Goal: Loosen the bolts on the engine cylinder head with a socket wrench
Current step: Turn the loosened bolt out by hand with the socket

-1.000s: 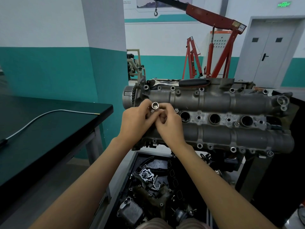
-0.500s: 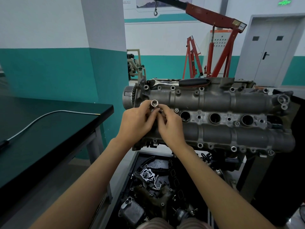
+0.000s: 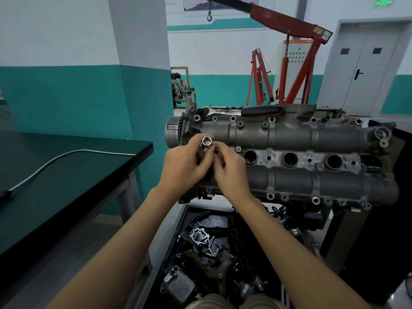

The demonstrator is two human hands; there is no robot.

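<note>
My left hand (image 3: 185, 166) pinches the socket (image 3: 207, 142), open end up; my right hand (image 3: 230, 172) pinches its lower part. The ratchet wrench (image 3: 240, 111) lies lengthwise along the cylinder head's (image 3: 289, 134) far edge, beyond both hands.

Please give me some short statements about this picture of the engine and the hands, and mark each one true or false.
1. Both hands hold a shiny socket in front of the engine. True.
2. The wrench is in the right hand. False: it lies on the far top edge of the engine.
3. The socket's open end faces up toward the camera. True.
4. The red crane stands left of the pillar. False: it stands behind the engine, near the door.
5. The left hand rests flat on the dark table. False: it holds the socket.
</note>
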